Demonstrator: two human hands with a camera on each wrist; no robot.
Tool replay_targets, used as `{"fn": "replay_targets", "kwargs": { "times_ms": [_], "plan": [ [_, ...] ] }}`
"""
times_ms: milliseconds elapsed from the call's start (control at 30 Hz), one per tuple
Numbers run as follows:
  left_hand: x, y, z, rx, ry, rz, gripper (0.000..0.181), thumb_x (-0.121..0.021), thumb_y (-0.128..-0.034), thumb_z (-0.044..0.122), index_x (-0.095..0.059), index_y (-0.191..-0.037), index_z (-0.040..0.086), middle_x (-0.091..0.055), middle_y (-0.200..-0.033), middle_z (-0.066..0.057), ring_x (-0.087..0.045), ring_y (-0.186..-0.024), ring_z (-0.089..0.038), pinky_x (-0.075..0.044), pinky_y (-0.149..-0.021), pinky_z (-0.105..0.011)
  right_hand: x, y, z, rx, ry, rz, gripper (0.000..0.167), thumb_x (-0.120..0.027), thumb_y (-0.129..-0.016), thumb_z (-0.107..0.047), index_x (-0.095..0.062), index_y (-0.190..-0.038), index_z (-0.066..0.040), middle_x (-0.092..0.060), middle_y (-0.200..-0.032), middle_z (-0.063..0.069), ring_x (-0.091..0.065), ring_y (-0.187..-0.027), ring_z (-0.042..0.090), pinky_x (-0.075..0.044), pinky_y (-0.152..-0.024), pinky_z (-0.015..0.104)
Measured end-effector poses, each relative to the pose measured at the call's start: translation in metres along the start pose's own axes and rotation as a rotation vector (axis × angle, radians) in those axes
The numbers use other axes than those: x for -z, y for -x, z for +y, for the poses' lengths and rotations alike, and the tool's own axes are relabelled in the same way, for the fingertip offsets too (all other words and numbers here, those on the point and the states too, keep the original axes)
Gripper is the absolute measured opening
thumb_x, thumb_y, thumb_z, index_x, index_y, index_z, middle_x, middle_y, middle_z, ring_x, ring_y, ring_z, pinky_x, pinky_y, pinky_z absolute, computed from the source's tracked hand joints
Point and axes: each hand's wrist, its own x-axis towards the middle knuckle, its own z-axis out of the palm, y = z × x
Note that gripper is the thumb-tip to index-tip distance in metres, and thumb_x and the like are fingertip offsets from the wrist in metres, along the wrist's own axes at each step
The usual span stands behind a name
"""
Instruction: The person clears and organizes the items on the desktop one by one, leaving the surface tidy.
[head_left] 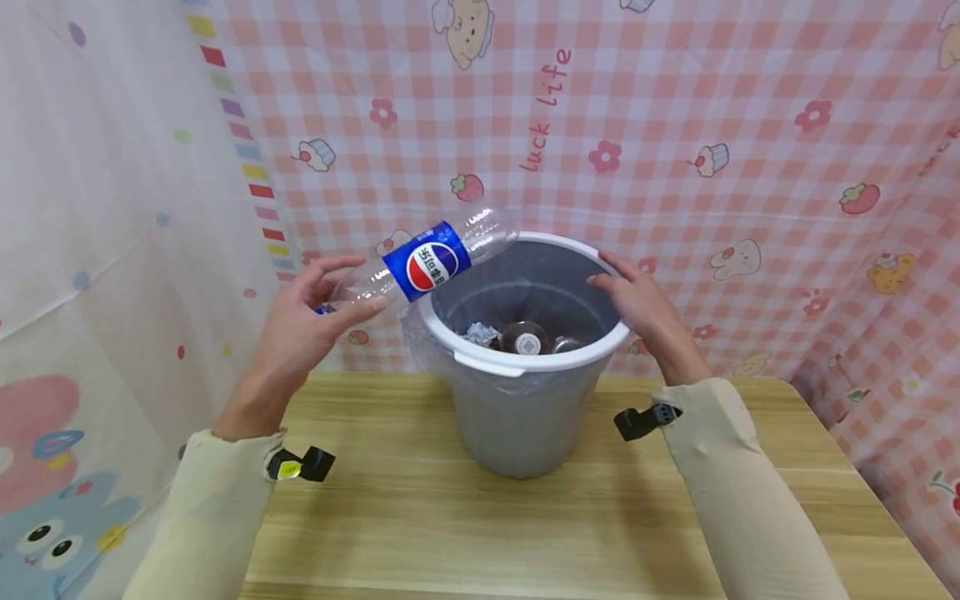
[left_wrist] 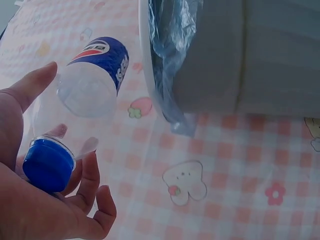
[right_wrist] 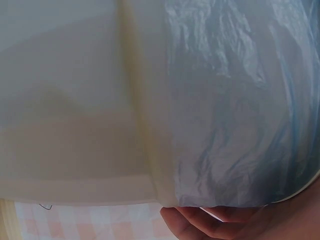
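Note:
My left hand (head_left: 303,329) holds an empty clear plastic bottle (head_left: 431,265) with a blue Pepsi label by its neck end. The bottle's blue cap (left_wrist: 48,165) lies by the palm in the left wrist view. Tilted upward to the right, its base reaches over the left rim of a grey trash can (head_left: 525,429). My right hand (head_left: 648,310) grips the can's right rim; in the right wrist view its fingers (right_wrist: 220,222) lie against the outside. A clear bag (left_wrist: 172,60) lines the can and folds over the rim.
Inside the can lie a crumpled silvery wad (head_left: 482,334) and a round brownish transparent item (head_left: 528,342) with a white centre. The can stands on a wood-grain table (head_left: 375,500). Behind it hangs a pink checked cloth (head_left: 637,92), with a white patterned curtain (head_left: 112,208) at left.

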Motion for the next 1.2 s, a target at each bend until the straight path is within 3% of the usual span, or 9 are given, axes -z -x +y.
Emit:
{"fn": "replay_targets", "kwargs": {
  "times_ms": [167,333,600,867,1200],
  "plan": [
    [-0.009,-0.004,0.008,-0.022,-0.015,-0.013,0.064,-0.077,-0.0811,0.052,-0.053,-0.138,0.036,-0.056,-0.138,-0.003,-0.054,-0.112,-0.026,-0.055,-0.075,-0.036,0.000,0.000,0.000,-0.001,0.002,-0.003,0.062,-0.049,-0.100,-0.038,-0.027,-0.157,-0.029,-0.024,-0.162,0.012,-0.039,-0.138,0.033,-0.042,-0.105,0.049],
    [-0.017,-0.007,0.017,-0.046,-0.041,-0.007,0.065,-0.078,-0.0779,0.056,-0.056,-0.136,0.037,-0.058,-0.135,-0.001,-0.053,-0.109,-0.025,-0.054,-0.068,-0.035,0.000,0.000,-0.001,-0.001,0.002,-0.004,0.063,-0.050,-0.100,-0.037,-0.027,-0.157,-0.028,-0.024,-0.162,0.013,-0.038,-0.139,0.033,-0.041,-0.106,0.048],
    [-0.033,-0.019,0.020,-0.129,-0.122,0.048,0.065,-0.079,-0.0771,0.055,-0.060,-0.135,0.030,-0.054,-0.140,-0.003,-0.051,-0.118,-0.025,-0.052,-0.090,-0.047,0.001,0.000,0.000,-0.001,-0.009,-0.009,0.062,-0.048,-0.101,-0.037,-0.026,-0.158,-0.026,-0.027,-0.161,0.015,-0.046,-0.132,0.034,-0.047,-0.099,0.047],
    [-0.051,-0.029,0.024,-0.127,-0.107,0.066,0.069,-0.082,-0.0778,0.046,-0.053,-0.137,0.027,-0.054,-0.138,-0.008,-0.052,-0.122,-0.028,-0.053,-0.093,-0.049,0.000,0.001,-0.001,-0.004,0.002,-0.009,0.062,-0.048,-0.101,-0.039,-0.026,-0.158,-0.028,-0.030,-0.160,0.014,-0.052,-0.127,0.034,-0.052,-0.091,0.043],
    [-0.077,-0.037,0.025,-0.145,-0.100,0.080,0.071,-0.086,-0.0761,0.040,-0.050,-0.135,0.024,-0.058,-0.130,-0.006,-0.054,-0.114,-0.024,-0.055,-0.089,-0.043,0.000,0.000,0.001,0.012,0.002,-0.006,0.062,-0.047,-0.101,-0.039,-0.026,-0.158,-0.027,-0.032,-0.159,0.015,-0.054,-0.124,0.035,-0.054,-0.086,0.039]
  ]
}}
